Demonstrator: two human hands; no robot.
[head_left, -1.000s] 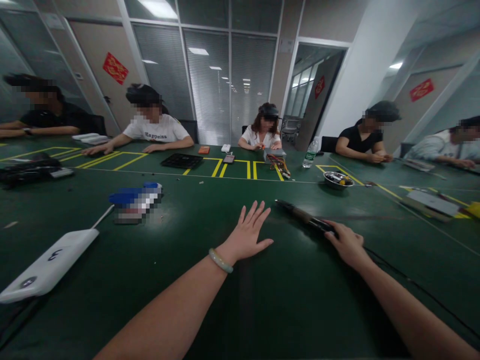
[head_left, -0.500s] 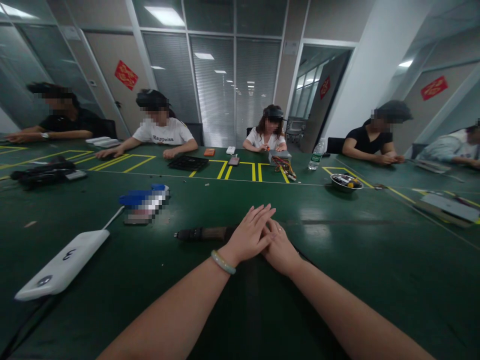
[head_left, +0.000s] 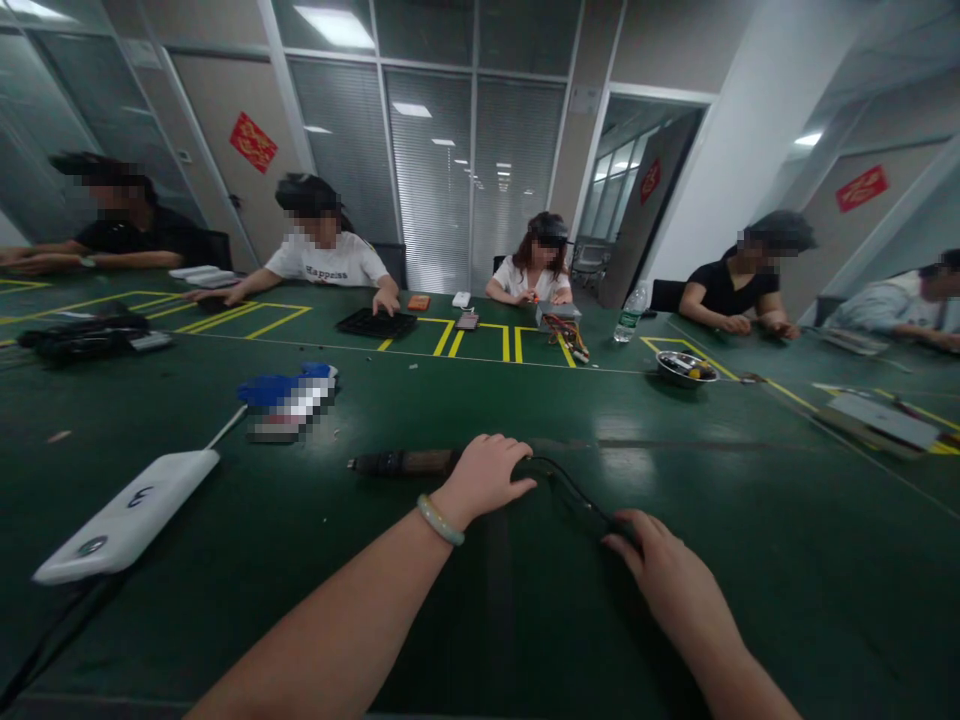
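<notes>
A dark, slim electric screwdriver point(head_left: 409, 463) lies on the green table, its bit pointing left. My left hand point(head_left: 489, 474), with a bangle at the wrist, is closed over the screwdriver's rear end and hides that part. From there a black cord point(head_left: 574, 487) curves to the right. My right hand point(head_left: 664, 560) is lower and further right, its thumb and fingers closed around the cord close to the tabletop.
To the left are a white power bank point(head_left: 135, 515) with a cable and a blurred phone point(head_left: 289, 415) beside blue material. Further back stand a metal bowl point(head_left: 686, 368) of small parts, a water bottle point(head_left: 631, 315) and a black tray point(head_left: 375, 322). Several people sit around the table.
My hands were together over the screwdriver's rear end. The right has moved away, right and nearer, and now grips the cord; the left has lowered onto the screwdriver. Across the table, a person's hand reached the tray.
</notes>
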